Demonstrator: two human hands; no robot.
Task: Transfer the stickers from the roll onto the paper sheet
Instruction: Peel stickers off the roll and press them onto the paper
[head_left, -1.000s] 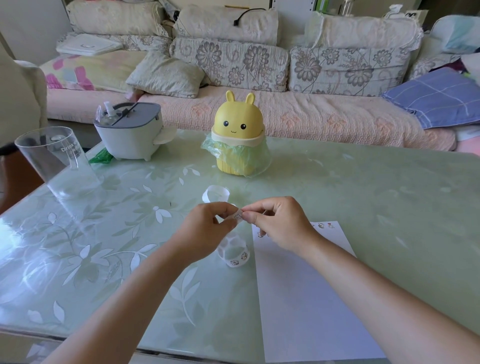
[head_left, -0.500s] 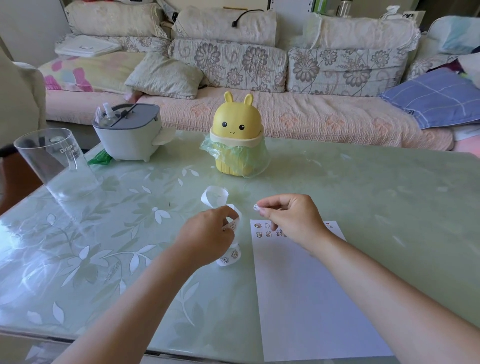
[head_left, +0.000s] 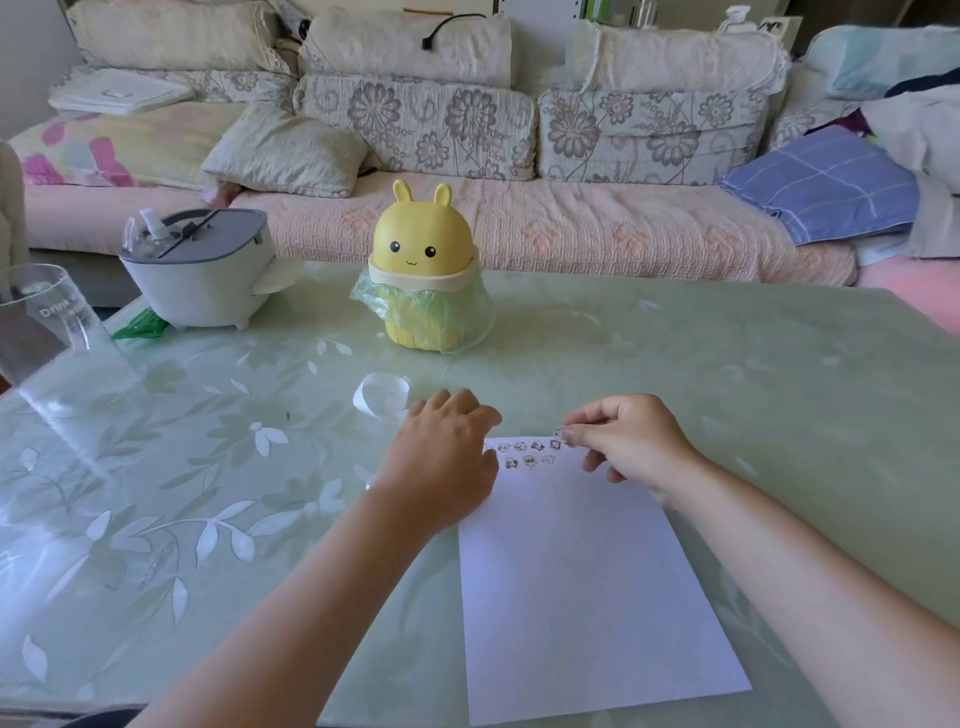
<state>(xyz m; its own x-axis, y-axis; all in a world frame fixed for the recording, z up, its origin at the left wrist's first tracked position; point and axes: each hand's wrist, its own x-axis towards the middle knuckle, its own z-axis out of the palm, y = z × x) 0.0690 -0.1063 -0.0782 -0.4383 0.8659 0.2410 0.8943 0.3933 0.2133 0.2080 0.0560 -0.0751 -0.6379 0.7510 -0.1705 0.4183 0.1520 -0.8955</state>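
A white paper sheet (head_left: 587, 582) lies on the table in front of me, with several small stickers (head_left: 530, 453) in two rows along its far edge. My right hand (head_left: 628, 441) pinches one small sticker (head_left: 560, 432) between thumb and forefinger just above the sheet's far edge. My left hand (head_left: 441, 462) rests palm down on the sheet's far left corner, fingers slightly spread. A curl of white backing strip (head_left: 382, 397) from the roll lies on the table beyond my left hand; the rest of the roll is hidden under that hand.
A yellow bunny-shaped bin (head_left: 423, 270) with a green bag stands behind the strip. A grey-and-white appliance (head_left: 195, 270) and a clear plastic cup (head_left: 39, 322) sit at the far left. A sofa (head_left: 519, 156) with cushions runs along the back.
My right hand carried the peeled sticker from mid-air down to the sheet's far edge. My left hand lowered the roll and now lies flat on the sheet's corner.
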